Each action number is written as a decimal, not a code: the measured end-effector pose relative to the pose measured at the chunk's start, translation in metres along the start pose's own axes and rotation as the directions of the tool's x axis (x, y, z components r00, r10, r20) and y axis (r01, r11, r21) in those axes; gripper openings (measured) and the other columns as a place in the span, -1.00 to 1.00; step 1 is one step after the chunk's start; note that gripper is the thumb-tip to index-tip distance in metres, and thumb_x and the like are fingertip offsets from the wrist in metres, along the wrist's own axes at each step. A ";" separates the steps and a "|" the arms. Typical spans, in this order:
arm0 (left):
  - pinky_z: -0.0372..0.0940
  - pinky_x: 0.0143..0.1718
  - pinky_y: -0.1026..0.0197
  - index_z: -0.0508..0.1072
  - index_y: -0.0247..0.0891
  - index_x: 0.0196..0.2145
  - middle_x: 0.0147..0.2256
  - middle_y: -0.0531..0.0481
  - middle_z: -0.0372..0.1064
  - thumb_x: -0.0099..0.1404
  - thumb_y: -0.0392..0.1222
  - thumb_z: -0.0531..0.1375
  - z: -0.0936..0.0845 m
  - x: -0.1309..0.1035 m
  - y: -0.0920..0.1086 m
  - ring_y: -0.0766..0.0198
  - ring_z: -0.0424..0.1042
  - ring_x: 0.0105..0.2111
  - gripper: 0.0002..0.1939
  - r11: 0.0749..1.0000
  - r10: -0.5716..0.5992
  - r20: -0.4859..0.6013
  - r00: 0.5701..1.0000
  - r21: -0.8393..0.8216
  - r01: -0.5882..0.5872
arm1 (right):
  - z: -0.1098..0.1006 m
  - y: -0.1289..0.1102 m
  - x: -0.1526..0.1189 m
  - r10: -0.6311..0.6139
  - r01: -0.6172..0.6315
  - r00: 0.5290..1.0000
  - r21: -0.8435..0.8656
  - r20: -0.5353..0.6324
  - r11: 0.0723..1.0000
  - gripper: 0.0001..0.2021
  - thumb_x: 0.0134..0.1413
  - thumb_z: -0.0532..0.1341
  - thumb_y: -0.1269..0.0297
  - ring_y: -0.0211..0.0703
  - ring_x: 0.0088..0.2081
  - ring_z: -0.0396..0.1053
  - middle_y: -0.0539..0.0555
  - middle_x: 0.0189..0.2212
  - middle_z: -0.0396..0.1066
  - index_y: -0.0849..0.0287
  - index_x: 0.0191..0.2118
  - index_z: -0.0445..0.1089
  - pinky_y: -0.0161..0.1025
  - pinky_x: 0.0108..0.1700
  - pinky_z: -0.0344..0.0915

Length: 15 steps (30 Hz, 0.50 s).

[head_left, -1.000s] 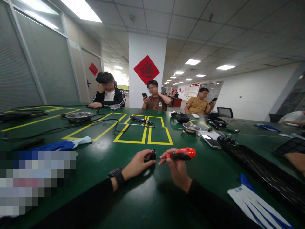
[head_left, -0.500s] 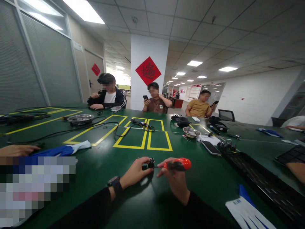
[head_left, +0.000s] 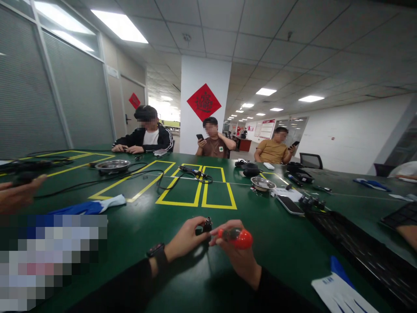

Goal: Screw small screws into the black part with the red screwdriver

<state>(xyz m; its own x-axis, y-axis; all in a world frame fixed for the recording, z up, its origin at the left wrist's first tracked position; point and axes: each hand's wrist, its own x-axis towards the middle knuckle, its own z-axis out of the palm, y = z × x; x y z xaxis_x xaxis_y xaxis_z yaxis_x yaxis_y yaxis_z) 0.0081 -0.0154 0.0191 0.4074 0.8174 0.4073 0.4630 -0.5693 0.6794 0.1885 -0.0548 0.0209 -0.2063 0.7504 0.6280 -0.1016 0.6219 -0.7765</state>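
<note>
Between the thumb and fingers of my left hand (head_left: 184, 238), a small black cylindrical part (head_left: 207, 224) with a shiny metal top stands upright just above or on the green table. My right hand (head_left: 240, 257) is closed around a screwdriver (head_left: 243, 239) with a red and dark handle. The handle's rounded end faces right and toward me. The shaft points left to the black part, but its tip is hidden by my fingers, so I cannot tell whether it touches. Both hands nearly meet at the part.
A long black tray (head_left: 361, 252) lies at right, with several small black parts (head_left: 311, 203) and a phone (head_left: 289, 205) near its far end. Gloves (head_left: 345, 291) lie front right. Metal bowls (head_left: 113, 165) and cables sit farther back. People sit opposite; another person's hand (head_left: 21, 193) is at left.
The screwdriver handle has swung down and toward me, and my right hand has turned with it. My left hand still holds the black part. At left, another person's hand has lifted a dark object.
</note>
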 end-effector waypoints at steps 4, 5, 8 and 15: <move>0.22 -0.24 0.23 0.42 -0.31 -0.31 -0.33 -0.03 0.40 0.15 -0.17 0.15 0.001 -0.001 0.000 0.22 0.35 -0.30 -0.82 1.000 0.004 -0.001 1.000 0.001 -0.004 | -0.002 0.003 0.000 0.010 -0.010 1.000 0.003 -0.013 1.000 -0.77 0.01 0.23 0.23 -0.11 -0.33 0.43 0.05 -0.38 0.41 0.12 -0.21 0.22 -0.11 -0.21 0.37; 0.22 -0.25 0.23 0.42 -0.31 -0.31 -0.33 -0.03 0.40 0.15 -0.17 0.15 0.001 -0.002 0.000 0.22 0.35 -0.30 -0.82 1.000 0.002 0.001 1.000 0.004 -0.002 | -0.002 0.002 0.000 0.005 -0.005 1.000 0.007 0.005 1.000 -0.75 0.05 0.20 0.21 -0.11 -0.32 0.42 0.06 -0.35 0.40 0.12 -0.15 0.22 -0.10 -0.19 0.36; 0.22 -0.26 0.24 0.40 -0.30 -0.32 -0.34 -0.01 0.39 0.15 -0.17 0.14 0.000 -0.002 0.002 0.23 0.34 -0.32 -0.83 1.000 -0.013 0.017 1.000 0.016 0.013 | -0.003 -0.001 0.000 0.000 -0.001 0.999 0.036 0.046 0.999 -0.66 0.16 0.05 0.18 -0.14 -0.30 0.41 0.09 -0.24 0.34 0.12 0.04 0.11 -0.06 -0.13 0.33; 0.21 -0.27 0.24 0.38 -0.30 -0.30 -0.33 0.00 0.38 0.15 -0.16 0.14 0.001 -0.002 0.000 0.24 0.33 -0.32 -0.81 1.000 -0.007 0.024 1.000 0.031 0.006 | 0.001 0.008 0.001 0.010 -0.007 0.999 0.059 -0.052 0.998 -0.82 0.15 0.09 0.25 -0.21 -0.43 0.40 0.08 -0.31 0.38 0.15 -0.14 0.19 -0.17 -0.31 0.37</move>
<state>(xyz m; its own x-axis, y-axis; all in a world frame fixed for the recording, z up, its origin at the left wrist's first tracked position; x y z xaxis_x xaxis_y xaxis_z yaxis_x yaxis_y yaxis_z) 0.0074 -0.0172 0.0175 0.4227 0.8190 0.3880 0.4897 -0.5667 0.6627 0.1865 -0.0491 0.0155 -0.1559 0.7671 0.6223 -0.1576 0.6026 -0.7823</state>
